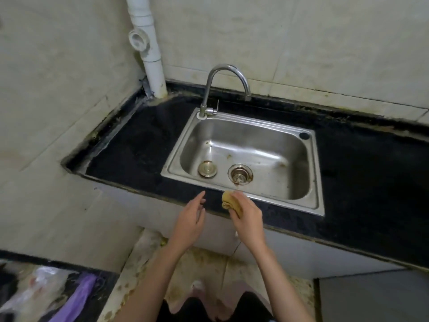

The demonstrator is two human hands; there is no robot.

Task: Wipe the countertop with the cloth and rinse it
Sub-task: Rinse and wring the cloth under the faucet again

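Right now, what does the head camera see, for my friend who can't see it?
A right hand grips a bunched yellow cloth at the black countertop's front edge; the left hand hovers open beside it. Behind sits a dry steel sink with a faucet.

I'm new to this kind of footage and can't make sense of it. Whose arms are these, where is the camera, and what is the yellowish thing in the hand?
There is no machine here: a person wears a camera on the head, so the single picture looks forward and down at their own two bare arms. The right hand grips a bunched yellow cloth at the front edge of a black countertop. The left hand hangs open beside it, holding nothing. Set into the countertop is a steel sink with a curved faucet at its back; no water is seen running. In the basin lie a drain strainer and a loose round plug. A white pipe stands in the corner.
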